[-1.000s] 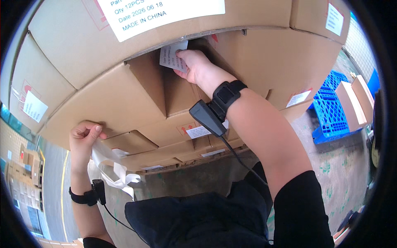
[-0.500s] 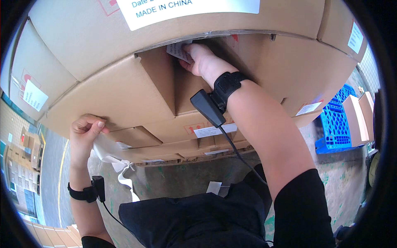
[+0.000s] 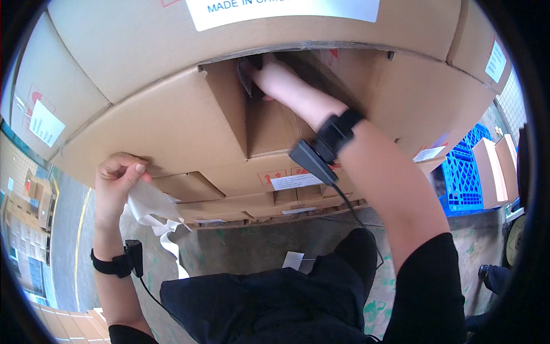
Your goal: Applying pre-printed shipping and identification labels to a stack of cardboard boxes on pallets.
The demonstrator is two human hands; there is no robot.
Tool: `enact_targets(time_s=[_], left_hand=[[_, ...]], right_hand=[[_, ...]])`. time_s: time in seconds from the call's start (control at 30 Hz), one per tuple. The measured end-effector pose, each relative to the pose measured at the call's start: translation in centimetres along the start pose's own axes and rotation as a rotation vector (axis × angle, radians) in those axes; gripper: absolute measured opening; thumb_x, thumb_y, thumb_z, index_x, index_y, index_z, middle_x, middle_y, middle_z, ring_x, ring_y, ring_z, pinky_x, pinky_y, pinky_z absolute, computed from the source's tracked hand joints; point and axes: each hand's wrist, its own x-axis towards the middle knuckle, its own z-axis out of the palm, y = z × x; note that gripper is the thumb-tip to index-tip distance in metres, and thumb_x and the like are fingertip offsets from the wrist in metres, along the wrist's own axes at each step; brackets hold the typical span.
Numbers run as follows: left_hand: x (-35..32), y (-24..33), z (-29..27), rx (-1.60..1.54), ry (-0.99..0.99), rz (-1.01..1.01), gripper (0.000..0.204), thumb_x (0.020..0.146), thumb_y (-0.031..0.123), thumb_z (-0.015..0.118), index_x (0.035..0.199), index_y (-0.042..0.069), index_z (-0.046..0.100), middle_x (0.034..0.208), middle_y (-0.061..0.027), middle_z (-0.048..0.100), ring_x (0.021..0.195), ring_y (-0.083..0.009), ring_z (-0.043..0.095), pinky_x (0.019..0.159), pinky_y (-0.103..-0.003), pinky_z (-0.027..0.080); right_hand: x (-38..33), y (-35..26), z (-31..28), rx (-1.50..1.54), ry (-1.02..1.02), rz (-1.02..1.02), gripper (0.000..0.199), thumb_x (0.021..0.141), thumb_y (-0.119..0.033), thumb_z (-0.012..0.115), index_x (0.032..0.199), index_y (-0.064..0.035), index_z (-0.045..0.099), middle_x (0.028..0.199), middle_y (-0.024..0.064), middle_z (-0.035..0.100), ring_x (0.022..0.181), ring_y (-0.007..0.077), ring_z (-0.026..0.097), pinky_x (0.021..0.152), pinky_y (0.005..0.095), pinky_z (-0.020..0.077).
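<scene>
Down low first: the left hand [image 3: 117, 178] is closed around a crumpled bundle of white paper strips [image 3: 150, 209], fingers curled, thumb pinching the top edge, the tails hanging loose toward the floor [image 3: 240, 252]. It sits right against the lower edge of the cardboard box [image 3: 154, 126], almost bracing it. A small white slip [image 3: 295, 260] lies on the floor just beyond the knees.

Up higher, the right hand [image 3: 275, 80] reaches between the open box flaps, fingertips hidden in the shadow under the carton above [image 3: 321, 34]. It touches a pale label [image 3: 246, 77] at the mouth of the gap; whether the fingers are pinched on it or just pressing, I cannot tell.

My read: best to keep the wrist flat and low under that overhang, work by touch, and let the left hand steady the flap so the gap doesn't close. Mind the cable off the wrist-worn device [image 3: 321, 152] snagging a flap corner.
</scene>
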Motion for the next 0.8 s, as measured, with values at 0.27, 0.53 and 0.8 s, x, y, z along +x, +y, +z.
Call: enact_targets(time_s=[0.27,0.53,0.8], left_hand=[[-0.4,-0.3,0.3,-0.028,0.009,0.0,0.009,0.083,0.01,0.062,0.078,0.002,0.061,0.065,-0.0039,0.062,0.06,-0.0074,0.056,0.055,-0.02,0.043],[0.0,-1.7,-0.3,0.084,0.015,-0.016,0.014,0.084,0.016,0.061,0.081,0.002,0.063,0.058,0.0011,0.056,0.054,-0.0041,0.051,0.05,-0.017,0.038],[-5.0,-0.6,1.7,-0.597,-0.011,0.149,0.04,0.091,0.038,0.046,0.109,0.003,0.05,0.051,0.0088,0.032,0.044,-0.0005,0.028,0.04,-0.017,0.028]], right_hand=[[-1.7,-0.8,2.4,0.611,-0.073,-0.197,0.053,0.093,-0.042,0.03,0.126,-0.0025,0.041,0.13,0.0138,0.045,0.112,0.0282,0.046,0.1,0.0392,0.0315],[-3.4,-2.1,-0.3,0.814,-0.149,0.081,0.045,0.095,-0.036,0.031,0.115,0.0008,0.047,0.111,0.0133,0.054,0.102,0.023,0.052,0.094,0.0357,0.0389],[-23.1,6.0,5.6,0.423,-0.516,-0.361,0.055,0.086,-0.032,0.053,0.129,-0.0017,0.038,0.126,0.0144,0.045,0.117,0.0225,0.043,0.097,0.0343,0.034]])
